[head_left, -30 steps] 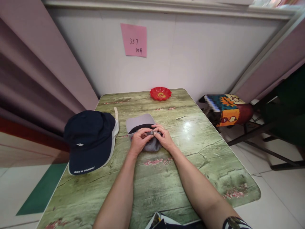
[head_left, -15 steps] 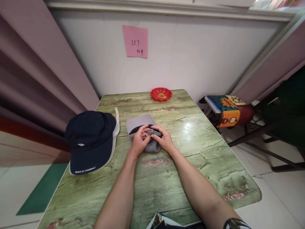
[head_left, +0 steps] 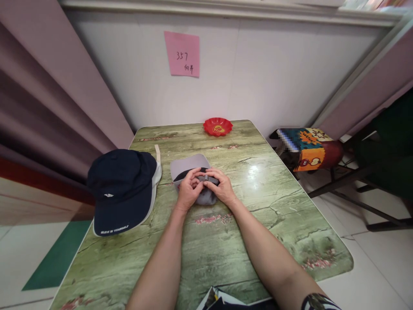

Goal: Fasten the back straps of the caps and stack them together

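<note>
A grey cap [head_left: 190, 162] lies upside down at the middle of the table, its brim pointing away from me. Across its near side runs a grey strap with a small buckle. My left hand [head_left: 189, 189] grips the strap on the left of the buckle, fingers curled round it. On the right, my right hand [head_left: 222, 186] pinches the strap between thumb and fingers. Both hands partly cover the cap's opening. To the left sits a larger navy cap [head_left: 124, 185] with white lettering on its brim and a pale strap at its back.
A red scalloped dish [head_left: 217, 127] rests at the far edge of the green wood-patterned table [head_left: 219, 254]. Behind it is a wall with a pink note [head_left: 182, 54]. A stool with a colourful cover [head_left: 311, 150] stands beyond the right edge.
The view has shifted very slightly. My hands keep their hold on the strap, with hardly any visible movement of the fingers.
</note>
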### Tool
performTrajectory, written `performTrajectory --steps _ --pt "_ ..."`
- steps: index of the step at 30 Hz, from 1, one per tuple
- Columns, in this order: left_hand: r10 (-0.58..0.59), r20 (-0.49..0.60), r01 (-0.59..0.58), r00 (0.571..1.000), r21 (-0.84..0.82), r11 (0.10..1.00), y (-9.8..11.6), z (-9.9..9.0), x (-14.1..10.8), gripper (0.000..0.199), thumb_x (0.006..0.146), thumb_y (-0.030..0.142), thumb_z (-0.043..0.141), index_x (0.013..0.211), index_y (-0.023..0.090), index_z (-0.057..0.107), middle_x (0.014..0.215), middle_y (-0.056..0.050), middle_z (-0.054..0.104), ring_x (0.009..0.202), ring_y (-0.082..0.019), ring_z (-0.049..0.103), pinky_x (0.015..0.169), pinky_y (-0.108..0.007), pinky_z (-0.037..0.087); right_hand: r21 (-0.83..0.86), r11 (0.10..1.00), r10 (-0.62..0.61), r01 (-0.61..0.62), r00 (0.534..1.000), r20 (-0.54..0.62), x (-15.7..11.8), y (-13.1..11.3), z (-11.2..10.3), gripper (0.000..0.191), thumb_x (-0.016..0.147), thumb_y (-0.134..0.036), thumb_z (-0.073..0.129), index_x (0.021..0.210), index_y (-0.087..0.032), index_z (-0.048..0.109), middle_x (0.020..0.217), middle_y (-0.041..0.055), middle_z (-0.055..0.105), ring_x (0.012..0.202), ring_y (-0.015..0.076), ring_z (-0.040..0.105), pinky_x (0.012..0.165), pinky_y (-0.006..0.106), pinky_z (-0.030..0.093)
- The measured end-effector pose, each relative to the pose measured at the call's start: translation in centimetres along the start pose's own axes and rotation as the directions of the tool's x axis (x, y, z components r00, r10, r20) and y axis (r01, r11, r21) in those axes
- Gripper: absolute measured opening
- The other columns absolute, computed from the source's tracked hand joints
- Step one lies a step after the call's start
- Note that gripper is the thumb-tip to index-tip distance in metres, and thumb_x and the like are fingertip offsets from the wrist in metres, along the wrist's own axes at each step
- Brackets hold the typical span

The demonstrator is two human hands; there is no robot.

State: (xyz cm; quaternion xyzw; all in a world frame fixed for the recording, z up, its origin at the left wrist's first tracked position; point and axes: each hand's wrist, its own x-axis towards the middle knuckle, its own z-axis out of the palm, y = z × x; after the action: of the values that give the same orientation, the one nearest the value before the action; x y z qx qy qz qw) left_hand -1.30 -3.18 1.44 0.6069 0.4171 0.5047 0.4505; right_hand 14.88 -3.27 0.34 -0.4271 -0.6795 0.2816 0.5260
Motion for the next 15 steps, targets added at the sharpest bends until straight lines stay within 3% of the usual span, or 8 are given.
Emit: performTrajectory --steps 3,7,10,15 --pt "0.036 -0.133 -0.027 0.990 0.071 0.997 0.1 0.0 0.0 0.039 0.076 0.028 0.069 0.112 0.018 0.057 0.109 -0.009 0.066 0.062 -0.007 0.059 0.054 -0.019 0.047 0.024 1.000 0.019 -0.019 1.000 -0.014 0.0 -0.1 0.0 0.025 0.082 -0.036 0.072 0.105 -0.028 0.073 0.118 0.0063 0.068 0.119 0.0235 0.057 0.107 0.040 0.041" --pt "-0.004 -0.228 0.031 0.974 0.117 0.993 0.1 0.0 0.1 0.021 0.080 0.036 0.068 0.084 0.018 0.059 0.069 0.001 0.061 0.049 -0.007 0.052 0.046 -0.018 0.042 0.054 0.998 0.042 -0.041 0.999 -0.030 0.0 -0.2 0.1 0.024 0.081 -0.036 0.073 0.104 -0.027 0.073 0.117 0.0069 0.068 0.120 0.0233 0.057 0.107 0.039 0.041" --pt "-0.115 -0.170 0.132 0.979 0.091 0.987 0.3 -0.1 0.2 0.027 0.080 0.042 0.068 0.077 0.017 0.059 0.057 0.004 0.056 0.041 -0.007 0.047 0.040 -0.018 0.037 0.062 0.997 0.058 -0.056 0.998 -0.022 0.0 -0.2 0.1 0.024 0.081 -0.036 0.072 0.104 -0.028 0.073 0.118 0.0068 0.068 0.120 0.0234 0.057 0.108 0.040 0.040" --pt "-0.308 0.005 0.308 0.951 -0.051 0.950 1.1 -0.5 0.3 0.033 0.071 0.043 0.075 0.082 0.017 0.060 0.060 0.001 0.063 0.038 -0.008 0.047 0.033 -0.017 0.030 0.078 0.995 0.056 -0.054 0.998 -0.024 0.0 0.1 0.0 0.025 0.082 -0.038 0.072 0.105 -0.028 0.073 0.117 0.0062 0.067 0.120 0.0234 0.057 0.108 0.040 0.040"
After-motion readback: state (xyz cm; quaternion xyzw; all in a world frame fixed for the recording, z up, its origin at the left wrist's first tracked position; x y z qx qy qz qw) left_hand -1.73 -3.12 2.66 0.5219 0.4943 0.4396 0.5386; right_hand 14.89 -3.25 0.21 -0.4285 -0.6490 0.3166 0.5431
